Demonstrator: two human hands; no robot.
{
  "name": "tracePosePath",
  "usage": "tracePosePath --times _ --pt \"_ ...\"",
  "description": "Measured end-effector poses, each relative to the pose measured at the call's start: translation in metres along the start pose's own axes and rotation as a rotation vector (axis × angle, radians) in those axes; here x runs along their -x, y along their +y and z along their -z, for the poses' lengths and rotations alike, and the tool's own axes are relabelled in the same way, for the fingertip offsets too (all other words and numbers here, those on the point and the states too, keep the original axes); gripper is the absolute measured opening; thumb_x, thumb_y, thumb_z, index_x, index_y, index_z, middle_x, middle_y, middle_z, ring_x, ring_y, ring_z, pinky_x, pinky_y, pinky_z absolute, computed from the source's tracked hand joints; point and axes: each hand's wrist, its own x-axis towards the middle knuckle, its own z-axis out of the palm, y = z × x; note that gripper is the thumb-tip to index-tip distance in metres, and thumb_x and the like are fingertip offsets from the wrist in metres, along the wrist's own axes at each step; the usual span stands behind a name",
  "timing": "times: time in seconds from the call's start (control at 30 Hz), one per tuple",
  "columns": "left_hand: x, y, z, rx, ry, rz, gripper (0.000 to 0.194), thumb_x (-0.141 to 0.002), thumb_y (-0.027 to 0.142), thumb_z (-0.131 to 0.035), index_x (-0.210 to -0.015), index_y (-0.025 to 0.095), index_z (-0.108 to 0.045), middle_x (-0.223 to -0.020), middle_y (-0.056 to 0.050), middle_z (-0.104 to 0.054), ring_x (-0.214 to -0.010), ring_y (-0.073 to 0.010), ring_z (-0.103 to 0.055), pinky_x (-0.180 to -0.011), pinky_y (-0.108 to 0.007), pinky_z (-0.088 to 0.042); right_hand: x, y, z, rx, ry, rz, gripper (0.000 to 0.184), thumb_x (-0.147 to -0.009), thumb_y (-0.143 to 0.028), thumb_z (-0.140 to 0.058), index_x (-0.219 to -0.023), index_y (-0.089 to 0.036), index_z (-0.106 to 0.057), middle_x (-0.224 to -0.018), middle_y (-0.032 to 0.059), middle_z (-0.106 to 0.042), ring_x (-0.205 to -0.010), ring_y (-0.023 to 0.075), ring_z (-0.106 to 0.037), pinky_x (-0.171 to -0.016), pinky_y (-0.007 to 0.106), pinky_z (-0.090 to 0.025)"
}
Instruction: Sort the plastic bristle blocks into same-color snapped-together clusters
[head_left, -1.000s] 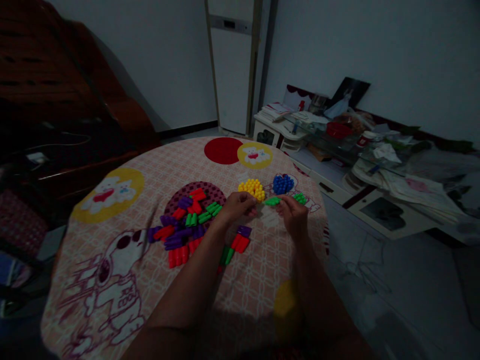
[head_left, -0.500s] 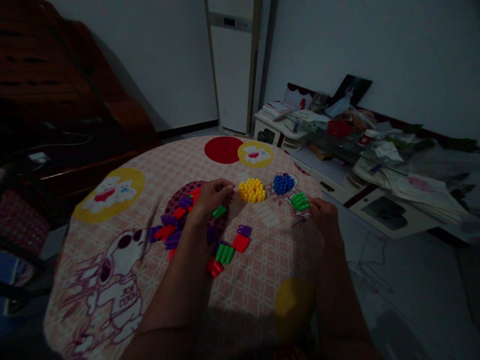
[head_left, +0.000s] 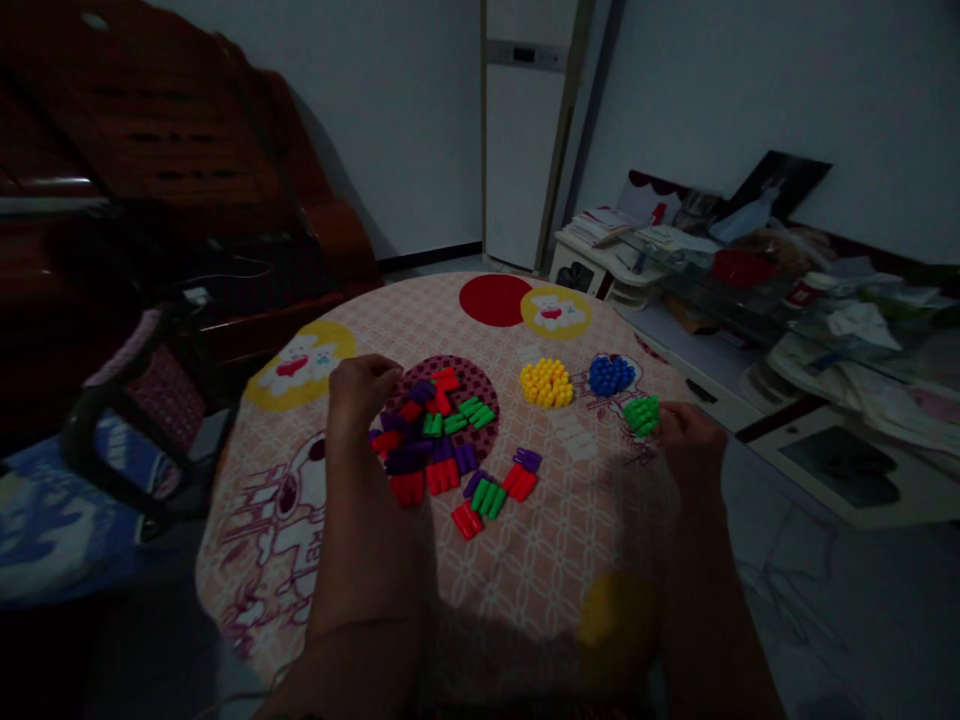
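Observation:
Pinched in my right hand (head_left: 694, 440) is the edge of a cluster of green plastic building pieces (head_left: 642, 415) at the table's right side. My left hand (head_left: 364, 385) is at the left edge of a loose pile, its fingers drawn together; anything between them is too dark to make out. That pile holds purple pieces (head_left: 405, 457), red pieces (head_left: 444, 475) and green pieces (head_left: 476, 411). Nearer me lie a few more, among them a green piece (head_left: 489, 497) and a red piece (head_left: 467, 520). A yellow cluster (head_left: 547, 383) and a blue cluster (head_left: 610, 375) stand beside the green one.
A patterned cloth (head_left: 525, 590) covers the round table. On the left are a chair (head_left: 172, 400) and a wooden bench (head_left: 337, 240). A cluttered low cabinet (head_left: 712, 350) runs along the right wall, and a tall white air conditioner (head_left: 523, 150) stands at the back.
My left hand has moved left, from beside the yellow cluster to the far side of the loose pile, uncovering pieces. My right hand stays at the green cluster. The view has turned left.

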Motion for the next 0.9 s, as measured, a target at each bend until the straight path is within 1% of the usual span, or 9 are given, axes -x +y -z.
tracePosePath --times 0.1,0.17,0.23,0.37,0.47,0.57,0.7,0.8,0.9 --pt "0.001 0.009 -0.009 -0.192 -0.081 0.032 0.013 -0.076 0.028 -0.062 -0.075 0.017 -0.069 -0.059 -0.002 -0.066 -0.06 -0.0181 -0.063 -0.062 -0.03 -0.046 0.007 -0.026 -0.01 -0.076 -0.097 0.025 0.033 -0.083 -0.045 -0.054 -0.084 -0.017 -0.073 -0.066 0.0046 -0.07 -0.058 0.0191 -0.063 -0.061 0.03 -0.048" --pt "0.003 0.023 -0.025 -0.221 -0.201 -0.023 0.014 -0.077 0.028 -0.063 -0.078 0.018 -0.073 -0.066 -0.002 -0.071 -0.063 -0.018 -0.065 -0.063 -0.029 -0.047 0.013 -0.04 -0.019 -0.098 -0.19 0.07 0.031 -0.085 -0.044 -0.054 -0.082 -0.018 -0.072 -0.064 0.0036 -0.068 -0.058 0.0181 -0.062 -0.06 0.029 -0.046" --pt "0.004 0.038 -0.046 -0.346 -0.299 -0.128 0.016 -0.076 0.028 -0.065 -0.084 0.021 -0.077 -0.078 -0.002 -0.075 -0.072 -0.0193 -0.068 -0.068 -0.028 -0.048 0.018 -0.05 -0.028 -0.107 -0.273 0.115 0.03 -0.086 -0.042 -0.054 -0.083 -0.019 -0.072 -0.064 0.0033 -0.067 -0.059 0.0178 -0.062 -0.06 0.028 -0.045" --pt "0.009 0.053 -0.083 -0.694 -0.435 -0.188 0.023 -0.071 0.025 -0.072 -0.093 0.02 -0.078 -0.097 -0.008 -0.077 -0.089 -0.0238 -0.069 -0.073 -0.027 -0.048 0.025 -0.057 -0.039 -0.11 -0.378 0.158 0.028 -0.088 -0.04 -0.052 -0.084 -0.02 -0.071 -0.066 0.0033 -0.068 -0.06 0.017 -0.062 -0.06 0.027 -0.044" --pt "0.01 0.051 -0.091 -0.777 -0.458 -0.182 0.029 -0.069 0.027 -0.075 -0.096 0.017 -0.076 -0.096 -0.01 -0.075 -0.088 -0.0244 -0.069 -0.069 -0.027 -0.046 0.026 -0.057 -0.042 -0.11 -0.401 0.151 0.028 -0.088 -0.039 -0.052 -0.084 -0.02 -0.071 -0.065 0.0035 -0.068 -0.059 0.0171 -0.062 -0.06 0.027 -0.044" --pt "0.009 0.047 -0.086 -0.701 -0.467 -0.2 0.023 -0.07 0.025 -0.074 -0.092 0.018 -0.075 -0.088 -0.007 -0.075 -0.081 -0.0219 -0.068 -0.064 -0.027 -0.044 0.027 -0.058 -0.043 -0.13 -0.407 0.146 0.027 -0.088 -0.038 -0.053 -0.085 -0.019 -0.072 -0.066 0.0039 -0.068 -0.061 0.018 -0.063 -0.06 0.027 -0.046" --pt "0.006 0.049 -0.079 -0.489 -0.426 -0.241 0.009 -0.072 0.021 -0.069 -0.079 0.018 -0.072 -0.076 -0.003 -0.072 -0.071 -0.0181 -0.065 -0.062 -0.026 -0.042 0.035 -0.066 -0.05 -0.21 -0.429 0.168 0.025 -0.088 -0.037 -0.054 -0.086 -0.019 -0.072 -0.068 0.0042 -0.068 -0.063 0.0178 -0.064 -0.059 0.027 -0.046" --pt "0.01 0.059 -0.088 -0.256 -0.431 -0.308 0.006 -0.074 0.023 -0.068 -0.077 0.017 -0.069 -0.07 -0.001 -0.069 -0.065 -0.0156 -0.062 -0.059 -0.024 -0.041 0.046 -0.077 -0.058 -0.299 -0.466 0.168 0.028 -0.089 -0.038 -0.055 -0.096 -0.017 -0.073 -0.07 0.0039 -0.068 -0.062 0.0166 -0.063 -0.059 0.026 -0.047" --pt "0.021 0.075 -0.108 -0.05 -0.496 -0.385 0.01 -0.075 0.024 -0.068 -0.08 0.016 -0.068 -0.069 0.0 -0.068 -0.064 -0.0137 -0.061 -0.059 -0.023 -0.042 0.053 -0.086 -0.064 -0.361 -0.476 0.135 0.032 -0.091 -0.039 -0.056 -0.107 -0.016 -0.073 -0.067 0.0009 -0.065 -0.058 0.0146 -0.059 -0.056 0.025 -0.045"
